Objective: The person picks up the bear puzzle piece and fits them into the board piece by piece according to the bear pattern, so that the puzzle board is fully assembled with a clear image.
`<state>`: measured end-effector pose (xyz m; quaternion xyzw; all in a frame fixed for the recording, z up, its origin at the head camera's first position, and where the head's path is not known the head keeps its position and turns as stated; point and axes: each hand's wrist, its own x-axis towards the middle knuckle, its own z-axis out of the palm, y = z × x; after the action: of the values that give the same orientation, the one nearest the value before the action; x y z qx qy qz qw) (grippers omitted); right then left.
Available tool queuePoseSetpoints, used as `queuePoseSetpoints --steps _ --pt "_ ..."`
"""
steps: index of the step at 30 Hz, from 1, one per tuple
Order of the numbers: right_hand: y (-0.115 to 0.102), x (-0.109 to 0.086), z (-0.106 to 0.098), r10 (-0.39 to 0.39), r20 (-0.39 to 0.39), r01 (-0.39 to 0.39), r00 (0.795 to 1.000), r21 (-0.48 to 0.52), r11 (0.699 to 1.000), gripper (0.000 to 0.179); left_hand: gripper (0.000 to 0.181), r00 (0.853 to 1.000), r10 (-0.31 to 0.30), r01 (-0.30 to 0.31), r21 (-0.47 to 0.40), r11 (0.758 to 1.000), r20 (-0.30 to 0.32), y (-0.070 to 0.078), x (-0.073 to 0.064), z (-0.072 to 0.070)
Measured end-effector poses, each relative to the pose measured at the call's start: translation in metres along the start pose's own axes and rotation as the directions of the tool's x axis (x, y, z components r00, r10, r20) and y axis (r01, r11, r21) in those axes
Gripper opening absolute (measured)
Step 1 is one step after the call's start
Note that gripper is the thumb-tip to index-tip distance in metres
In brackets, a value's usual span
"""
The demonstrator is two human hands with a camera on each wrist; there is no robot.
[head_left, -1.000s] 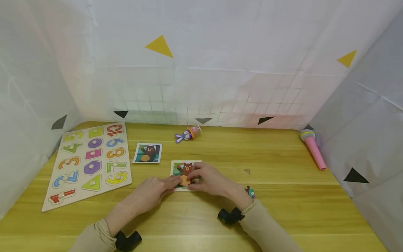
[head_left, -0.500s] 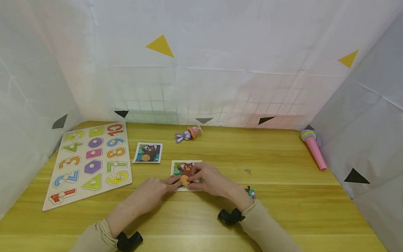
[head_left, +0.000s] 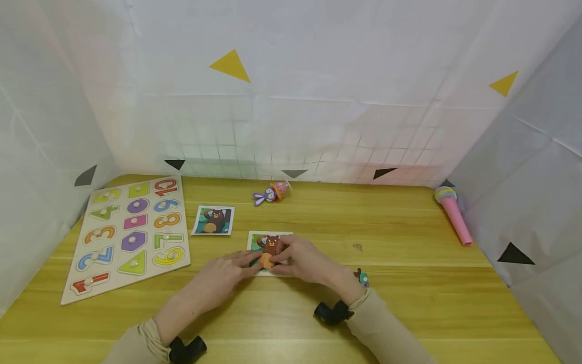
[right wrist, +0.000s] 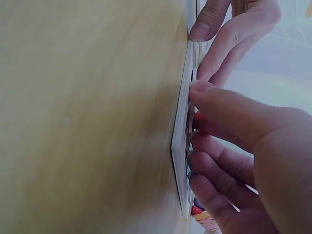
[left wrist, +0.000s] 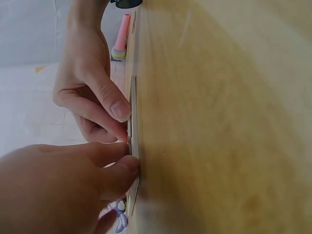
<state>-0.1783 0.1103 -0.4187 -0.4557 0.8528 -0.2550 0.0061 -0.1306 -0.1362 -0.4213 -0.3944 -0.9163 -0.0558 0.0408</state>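
A small square bear puzzle (head_left: 255, 242) lies flat on the table between both hands. My left hand (head_left: 223, 275) reaches in from the left, its fingers extended over the puzzle's left part; in the left wrist view its thumb (left wrist: 127, 165) touches the board's edge. My right hand (head_left: 302, 258) pinches a thin puzzle piece (right wrist: 192, 119) between thumb and index finger, low over the board. Its other fingers rest at the board's surface in the right wrist view. The right fingers hide the puzzle's right part.
Left of the puzzle lies a bear picture card (head_left: 213, 221), beside a wooden number-and-shape board (head_left: 113, 268). A purple bunny toy (head_left: 272, 193) lies behind. A pink toy microphone (head_left: 453, 215) is at the right. Another small colored piece (head_left: 361, 277) shows past the right wrist.
The left fingers shift slightly on the puzzle and spread a little. The right hand stays almost in place, and the puzzle moves barely to the right.
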Motion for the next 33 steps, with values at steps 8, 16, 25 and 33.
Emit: queuePoseSetpoints --steps 8,16,25,33 --pt "0.0017 -0.0004 0.0014 0.021 0.014 -0.021 1.000 0.000 1.000 0.024 0.045 1.000 -0.013 0.013 -0.067 0.998 0.008 -0.0007 0.0011 -0.0010" --pt "0.0014 0.0014 0.0035 0.034 -0.002 -0.034 0.999 -0.043 0.998 0.024 0.045 1.000 -0.018 0.019 -0.066 0.998 0.010 -0.0003 0.0009 -0.0008" --pt "0.0040 0.0024 0.0051 0.088 -0.013 -0.088 0.996 0.005 0.996 0.019 0.058 0.998 -0.015 0.018 -0.057 0.998 0.055 0.0003 0.0016 0.0010" --pt "0.0018 0.0013 0.0013 0.121 -0.021 -0.120 0.992 0.054 0.991 0.014 0.062 0.997 -0.009 0.022 -0.151 0.988 0.083 0.0002 0.0028 0.0020"
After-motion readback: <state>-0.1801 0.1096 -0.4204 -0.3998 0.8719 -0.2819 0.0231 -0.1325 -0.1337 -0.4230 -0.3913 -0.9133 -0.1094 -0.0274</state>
